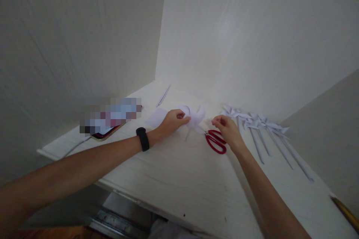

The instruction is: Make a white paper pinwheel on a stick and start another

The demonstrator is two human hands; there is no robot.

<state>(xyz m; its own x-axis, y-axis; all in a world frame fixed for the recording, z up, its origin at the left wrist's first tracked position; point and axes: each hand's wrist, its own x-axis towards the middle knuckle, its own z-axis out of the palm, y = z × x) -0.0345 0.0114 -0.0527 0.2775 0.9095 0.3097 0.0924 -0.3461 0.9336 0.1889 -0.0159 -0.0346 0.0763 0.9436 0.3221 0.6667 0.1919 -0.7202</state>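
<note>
Creasing is risked if curled white paper (199, 115) is over-squeezed by the pinching left hand (173, 121); the right hand (229, 130) is bunched, contents unclear.

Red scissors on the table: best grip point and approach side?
I'd take the scissors by the red handle loops, coming from the near right. They lie flat with the loops toward the person's right; the other end points toward the white paper at the left hand, so probably keep off it. The right hand is nearest.
</note>
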